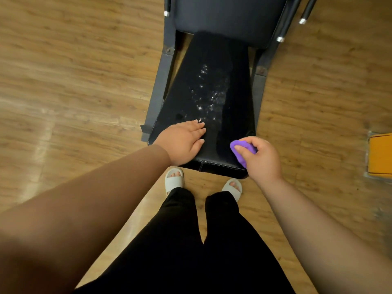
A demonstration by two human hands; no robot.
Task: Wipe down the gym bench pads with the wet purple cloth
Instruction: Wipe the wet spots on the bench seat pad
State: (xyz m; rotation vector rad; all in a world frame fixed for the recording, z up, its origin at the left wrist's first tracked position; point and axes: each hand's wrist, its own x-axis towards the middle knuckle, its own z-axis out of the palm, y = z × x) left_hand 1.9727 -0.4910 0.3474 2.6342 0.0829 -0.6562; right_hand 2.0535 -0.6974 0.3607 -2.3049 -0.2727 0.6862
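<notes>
A black gym bench seat pad [214, 85] runs away from me, wide at the near end and narrow at the far end, with shiny wet streaks down its middle. A second black pad [229, 15] lies beyond it. My left hand [182, 141] rests flat on the near left corner of the seat pad, fingers straight. My right hand [262, 158] grips a bunched purple cloth [241, 150] against the near right corner of the pad; most of the cloth is hidden under my fingers.
The bench's dark metal frame [158, 92] flanks the pad on both sides, with chrome-tipped bars [302, 21] at the far right. Wooden floor surrounds it. An orange object [380, 153] sits at the right edge. My feet in pale slides [175, 180] stand at the bench's near end.
</notes>
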